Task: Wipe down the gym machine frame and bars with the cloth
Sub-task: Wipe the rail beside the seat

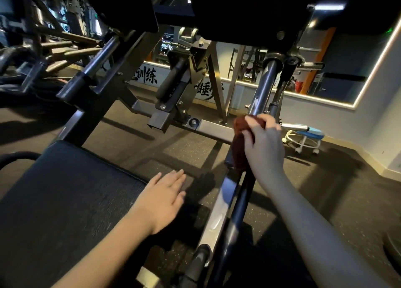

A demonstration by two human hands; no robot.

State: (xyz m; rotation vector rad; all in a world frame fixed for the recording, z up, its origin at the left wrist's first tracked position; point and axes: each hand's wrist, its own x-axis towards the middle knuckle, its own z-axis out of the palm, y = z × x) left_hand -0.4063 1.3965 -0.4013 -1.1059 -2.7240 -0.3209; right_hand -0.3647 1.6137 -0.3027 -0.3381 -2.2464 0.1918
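Gripping bunched red cloth (238, 133) in curled right hand (263, 144) fingers (258, 122), pressed against foot of chrome bar (263, 86) just above them. Left hand (165, 198) fingers (173, 177) straight, holding nothing, over seat pad (76, 190). Risk: could lose cloth if loose tail below fingers snags on frame rail (217, 218).

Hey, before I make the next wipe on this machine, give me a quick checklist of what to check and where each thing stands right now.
1. Cloth in grip: ok. The right hand has its fingers curled round the dark red cloth.
2. Cloth on metal: ok. It looks pressed to the foot of the chrome bar, where the bar meets the cross beam.
3. Left hand out of the wipe path: ok. It is open over the edge of the seat pad.
4. Way up the chrome bar free: ok. Nothing lies across it.
5. Dirt left on the bar: cannot tell. Reflections hide the surface.
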